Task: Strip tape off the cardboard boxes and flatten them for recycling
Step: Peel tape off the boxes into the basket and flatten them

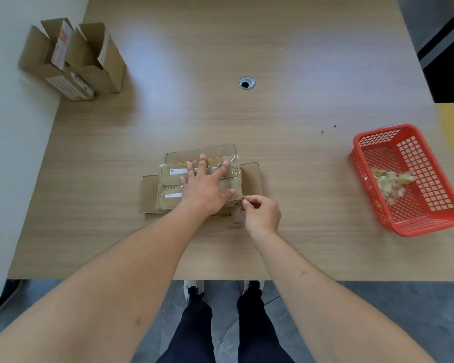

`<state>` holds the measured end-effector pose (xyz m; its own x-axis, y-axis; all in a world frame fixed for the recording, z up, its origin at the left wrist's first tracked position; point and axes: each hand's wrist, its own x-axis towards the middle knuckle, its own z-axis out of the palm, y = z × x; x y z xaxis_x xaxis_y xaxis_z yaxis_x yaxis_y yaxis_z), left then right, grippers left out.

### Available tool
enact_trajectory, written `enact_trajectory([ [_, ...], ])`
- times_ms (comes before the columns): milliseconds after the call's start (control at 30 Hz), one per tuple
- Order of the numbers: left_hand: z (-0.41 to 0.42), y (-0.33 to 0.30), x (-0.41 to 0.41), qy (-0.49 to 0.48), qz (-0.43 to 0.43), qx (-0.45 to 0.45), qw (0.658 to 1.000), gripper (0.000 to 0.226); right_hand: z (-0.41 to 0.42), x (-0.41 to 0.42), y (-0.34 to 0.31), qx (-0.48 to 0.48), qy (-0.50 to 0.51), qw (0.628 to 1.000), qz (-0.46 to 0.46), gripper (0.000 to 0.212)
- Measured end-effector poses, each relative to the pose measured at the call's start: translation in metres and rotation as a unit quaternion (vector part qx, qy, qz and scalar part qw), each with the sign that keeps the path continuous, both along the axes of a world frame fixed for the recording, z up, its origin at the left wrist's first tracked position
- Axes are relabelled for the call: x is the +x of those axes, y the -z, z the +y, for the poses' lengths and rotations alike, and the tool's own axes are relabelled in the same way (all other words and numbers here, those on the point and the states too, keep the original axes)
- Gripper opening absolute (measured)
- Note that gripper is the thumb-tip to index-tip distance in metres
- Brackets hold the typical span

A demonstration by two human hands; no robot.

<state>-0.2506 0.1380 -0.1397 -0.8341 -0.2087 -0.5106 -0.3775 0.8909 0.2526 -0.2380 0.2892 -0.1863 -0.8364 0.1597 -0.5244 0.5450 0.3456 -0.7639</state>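
A small taped cardboard box (169, 188) lies in the middle of the wooden table (299, 100), its flaps spread out flat around it. My left hand (207, 187) presses flat on its top with fingers spread. At the box's near right corner my right hand (261, 213) pinches the edge of the clear tape (233, 179) between thumb and forefinger. Two more open cardboard boxes (74, 61) stand at the far left corner of the table.
A red plastic basket (409, 221) at the right holds a wad of crumpled tape (391, 183). A round cable hole (247, 83) sits in the table's middle, farther back. The table's near edge runs just below my forearms, with my legs and shoes beneath.
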Motion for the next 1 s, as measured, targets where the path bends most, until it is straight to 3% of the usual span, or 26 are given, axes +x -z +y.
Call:
enact_trajectory([
  [300, -0.005, -0.003, 0.001, 0.047, -0.034, -0.002, 0.998, 0.088, 0.002, 0.003, 0.003, -0.001, -0.011, 1.000, -0.005, 0.019],
  [567, -0.004, -0.001, 0.002, 0.046, -0.032, 0.001, 0.998, 0.089, 0.013, -0.006, -0.005, 0.043, -0.152, 0.987, -0.010, 0.025],
  [667, -0.003, -0.001, 0.002, 0.048, -0.034, -0.006, 0.998, 0.089, 0.019, -0.012, -0.012, 0.107, -0.223, 0.968, 0.051, 0.020],
  [800, -0.003, -0.002, 0.002, 0.048, -0.034, -0.005, 0.998, 0.088, 0.023, -0.011, -0.025, 0.196, -0.303, 0.913, 0.188, 0.009],
  [933, -0.002, -0.003, 0.002, 0.048, -0.040, -0.007, 0.998, 0.086, 0.024, -0.006, -0.019, 0.157, -0.277, 0.909, 0.271, 0.005],
  [1000, -0.002, -0.003, 0.002, 0.048, -0.041, -0.007, 0.998, 0.086, 0.027, -0.006, -0.018, 0.108, -0.277, 0.917, 0.267, 0.019],
])
